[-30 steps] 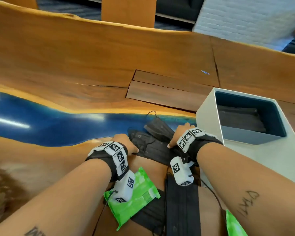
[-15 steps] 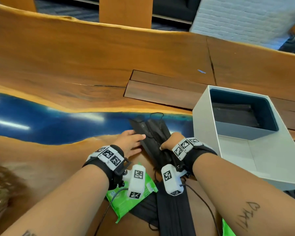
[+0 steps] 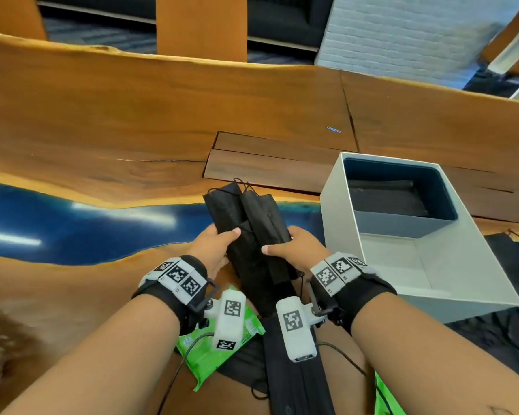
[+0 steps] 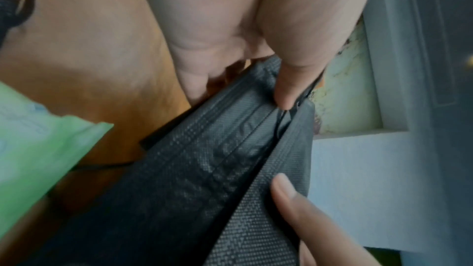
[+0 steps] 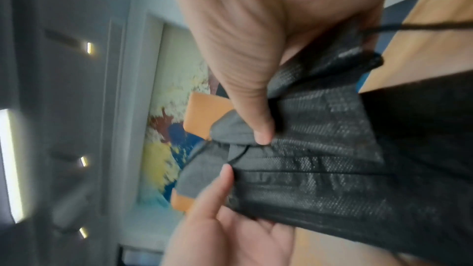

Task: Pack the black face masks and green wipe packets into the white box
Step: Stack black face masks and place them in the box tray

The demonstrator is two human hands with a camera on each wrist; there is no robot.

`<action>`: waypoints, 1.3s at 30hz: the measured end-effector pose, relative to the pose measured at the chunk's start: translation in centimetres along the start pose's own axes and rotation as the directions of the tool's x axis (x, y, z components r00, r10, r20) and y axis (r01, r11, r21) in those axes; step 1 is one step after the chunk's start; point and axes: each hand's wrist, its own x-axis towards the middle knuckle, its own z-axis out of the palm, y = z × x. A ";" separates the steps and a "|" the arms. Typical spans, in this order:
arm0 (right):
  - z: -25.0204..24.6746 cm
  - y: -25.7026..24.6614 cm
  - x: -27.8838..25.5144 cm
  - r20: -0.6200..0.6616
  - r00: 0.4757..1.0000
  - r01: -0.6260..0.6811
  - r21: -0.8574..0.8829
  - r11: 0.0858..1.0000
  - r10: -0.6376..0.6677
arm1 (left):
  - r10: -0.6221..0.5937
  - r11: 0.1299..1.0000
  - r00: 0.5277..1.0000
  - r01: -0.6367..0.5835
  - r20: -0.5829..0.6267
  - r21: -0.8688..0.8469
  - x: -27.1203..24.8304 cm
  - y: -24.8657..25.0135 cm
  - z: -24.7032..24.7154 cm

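Note:
A bundle of black face masks (image 3: 252, 232) is lifted above the table, held between both hands. My left hand (image 3: 215, 245) grips its left side with the thumb on top; my right hand (image 3: 291, 250) grips its right side the same way. Close up, the woven black masks (image 4: 210, 169) show under the left thumb, and the masks (image 5: 320, 159) sit pinched by the right thumb. The white box (image 3: 432, 271) stands to the right, tilted, with black masks (image 3: 384, 199) inside. A green wipe packet (image 3: 207, 351) lies under my left wrist, and another green packet (image 3: 384, 399) shows at the bottom edge.
More black masks (image 3: 294, 381) lie on the wooden table (image 3: 132, 115) between my forearms. A blue resin strip (image 3: 72, 226) runs across the table. Dark cloth (image 3: 498, 333) lies beside the box at the right.
Both hands gathered the masks off the table, lifted them as one bundle and closed thumbs over it. The view shifted slightly, bringing the box nearer.

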 end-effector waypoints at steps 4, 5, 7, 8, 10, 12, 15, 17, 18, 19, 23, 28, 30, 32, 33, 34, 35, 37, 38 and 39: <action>-0.7 0.0 -2.8 -0.021 0.996 0.087 0.287 0.954 -0.085 | 0.095 0.980 0.989 -0.073 0.114 -0.184 -3.3 1.4 -0.3; -1.0 0.0 -3.6 -0.020 0.994 0.106 0.320 0.942 -0.105 | 0.114 0.972 0.982 -0.079 0.151 -0.223 -4.2 1.6 -0.4; -1.3 0.1 -5.3 -0.017 0.988 0.150 0.375 0.915 -0.155 | 0.130 0.960 0.969 -0.069 0.212 -0.272 -6.1 1.8 -0.2; -1.6 0.2 -6.0 -0.015 0.985 0.163 0.387 0.907 -0.170 | 0.131 0.961 0.964 -0.067 0.229 -0.267 -6.6 1.7 -0.1; -2.1 0.5 -7.7 -0.008 0.983 0.170 0.412 0.895 -0.183 | 0.151 0.970 0.962 -0.100 0.226 -0.222 -7.9 1.4 0.4; -2.5 0.9 -9.2 0.027 0.987 0.125 0.492 0.862 -0.158 | 0.169 0.976 0.961 -0.134 0.217 -0.170 -8.9 0.9 0.7; -2.9 2.1 -10.7 0.110 0.986 0.053 0.500 0.865 -0.125 | 0.168 0.981 0.963 -0.142 0.209 -0.134 -10.2 0.1 1.0; -2.7 3.1 -11.4 0.153 0.982 0.021 0.500 0.866 -0.112 | 0.157 0.983 0.966 -0.133 0.205 -0.124 -10.7 -0.5 1.3; -2.4 3.5 -11.7 0.164 0.981 0.006 0.506 0.863 -0.103 | 0.156 0.983 0.966 -0.131 0.208 -0.128 -10.9 -0.9 1.4; -2.2 3.9 -12.0 0.164 0.981 0.003 0.519 0.855 -0.103 | 0.154 0.982 0.965 -0.126 0.211 -0.140 -11.2 -1.2 1.6; -1.2 4.8 -12.5 0.147 0.979 0.043 0.543 0.839 -0.145 | 0.121 0.974 0.968 -0.072 0.221 -0.217 -11.6 -2.6 2.0; -0.1 6.0 -12.7 0.188 0.976 -0.025 0.594 0.804 -0.108 | 0.049 0.957 0.982 0.006 0.182 -0.291 -11.8 -4.2 1.9; 0.0 6.4 -12.9 0.225 0.968 -0.040 0.561 0.827 -0.106 | 0.024 0.953 0.986 0.028 0.168 -0.300 -12.0 -4.8 1.8; -0.2 6.6 -13.2 0.229 0.968 -0.039 0.528 0.848 -0.098 | 0.021 0.958 0.985 0.028 0.170 -0.285 -12.2 -5.4 1.6; -0.4 6.7 -13.3 0.226 0.969 -0.037 0.530 0.847 -0.099 | 0.024 0.962 0.985 0.025 0.173 -0.273 -12.3 -5.6 1.5; -0.6 6.7 -13.5 0.230 0.968 -0.041 0.543 0.839 -0.101 | 0.027 0.965 0.985 0.019 0.169 -0.260 -12.5 -5.7 1.4; -0.9 6.6 -13.7 0.231 0.967 -0.046 0.565 0.824 -0.105 | 0.023 0.966 0.988 0.018 0.155 -0.257 -12.6 -5.9 1.2; -1.5 6.3 -14.2 0.220 0.967 -0.032 0.607 0.794 -0.129 | 0.001 0.967 0.991 0.033 0.133 -0.251 -12.7 -6.4 0.8; -1.7 6.2 -14.3 0.218 0.967 -0.032 0.623 0.781 -0.134 | -0.016 0.968 0.992 0.046 0.122 -0.246 -12.7 -6.8 0.7; -2.0 6.0 -14.5 0.226 0.964 -0.038 0.644 0.764 -0.142 | -0.030 0.969 0.994 0.055 0.110 -0.240 -12.8 -7.1 0.8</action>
